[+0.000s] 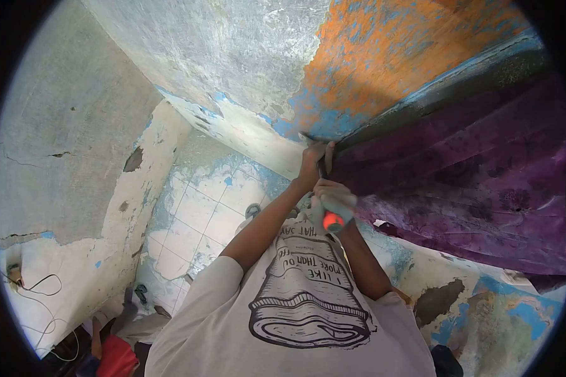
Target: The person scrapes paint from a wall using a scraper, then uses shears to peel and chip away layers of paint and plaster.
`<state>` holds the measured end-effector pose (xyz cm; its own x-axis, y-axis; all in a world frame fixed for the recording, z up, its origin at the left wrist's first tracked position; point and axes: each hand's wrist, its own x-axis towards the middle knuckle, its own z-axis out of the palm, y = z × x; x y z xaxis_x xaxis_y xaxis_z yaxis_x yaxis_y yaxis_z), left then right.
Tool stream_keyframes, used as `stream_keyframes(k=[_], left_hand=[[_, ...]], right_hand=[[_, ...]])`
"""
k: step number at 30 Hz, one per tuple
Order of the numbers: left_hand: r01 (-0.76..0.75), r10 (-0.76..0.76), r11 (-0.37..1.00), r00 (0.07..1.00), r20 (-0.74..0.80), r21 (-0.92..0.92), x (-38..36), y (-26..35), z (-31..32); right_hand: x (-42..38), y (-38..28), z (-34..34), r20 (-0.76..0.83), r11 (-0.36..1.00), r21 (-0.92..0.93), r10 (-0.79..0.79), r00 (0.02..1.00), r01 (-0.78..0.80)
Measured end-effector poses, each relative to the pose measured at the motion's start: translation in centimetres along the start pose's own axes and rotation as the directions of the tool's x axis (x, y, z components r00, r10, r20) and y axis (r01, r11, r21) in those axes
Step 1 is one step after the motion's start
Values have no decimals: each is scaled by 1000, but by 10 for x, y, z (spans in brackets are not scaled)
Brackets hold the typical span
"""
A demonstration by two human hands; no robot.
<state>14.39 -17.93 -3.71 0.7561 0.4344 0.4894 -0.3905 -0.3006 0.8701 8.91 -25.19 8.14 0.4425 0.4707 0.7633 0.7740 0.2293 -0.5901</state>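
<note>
My left hand (pixel 312 164) is closed around the dark upper part of a scraper (pixel 332 221), close to its blade. Lower down, my right hand (pixel 334 196) wraps the handle, whose orange end sticks out below the fist. The right hand looks pale and slightly blurred. At the top, the small blade meets the wall (pixel 352 75) near the lower edge of a patch of orange and blue paint. To the left of that patch the wall surface is bare grey. Part of the shaft is hidden by my fingers.
A purple cloth (pixel 471 169) hangs along the right side, close to my hands. Below lies a tiled floor (pixel 201 207) covered with pale dust and flakes. Loose cables (pixel 47 301) trail at the lower left, near a person in red (pixel 116 357).
</note>
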Motion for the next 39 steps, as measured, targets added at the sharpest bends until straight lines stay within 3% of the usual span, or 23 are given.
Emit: stream_keyframes(k=[8, 12, 15, 19, 22, 24, 29, 31, 32, 34, 36, 39], left_hand=[[-178, 175, 983, 982, -75, -43, 15, 37, 0], [-197, 190, 974, 979, -70, -111, 17, 39, -7], [-202, 200, 975, 979, -29, -93, 19, 58, -10], [-245, 241, 965, 969, -46, -99, 23, 59, -3], [-296, 296, 949, 955, -22, -109, 20, 55, -7], [-200, 199, 977, 980, -22, -77, 17, 60, -6], [-169, 168, 985, 985, -37, -22, 15, 74, -4], [-158, 159, 987, 987, -22, 36, 14, 75, -7], [-159, 157, 987, 986, 53, 27, 8, 77, -11], [-151, 148, 988, 982, 117, 18, -2, 81, -8], [-122, 113, 992, 951, 286, 14, -12, 85, -1], [-182, 197, 980, 924, 328, -77, -24, 74, 20]], right_hand=[[12, -37, -12, 88, 983, 53, -180, 980, 176], [7, -39, 2, 191, 976, -62, -192, 963, 207], [12, -51, -7, 133, 988, -35, -143, 981, 149], [7, -50, -11, 138, 977, -27, -205, 969, 211], [0, -49, -2, 219, 973, -53, -207, 953, 224], [6, -51, -2, 79, 982, 30, -187, 979, 185], [14, -57, -17, 115, 979, 16, -203, 972, 202], [11, -47, -19, 14, 986, -7, -168, 986, 169], [10, -48, -24, 27, 985, -3, -174, 984, 174], [8, -62, -32, -190, 999, 47, 0, 982, 9], [-1, -64, -45, -228, 999, -3, 32, 973, -33], [-12, -60, -60, -272, 993, -71, 73, 960, -96]])
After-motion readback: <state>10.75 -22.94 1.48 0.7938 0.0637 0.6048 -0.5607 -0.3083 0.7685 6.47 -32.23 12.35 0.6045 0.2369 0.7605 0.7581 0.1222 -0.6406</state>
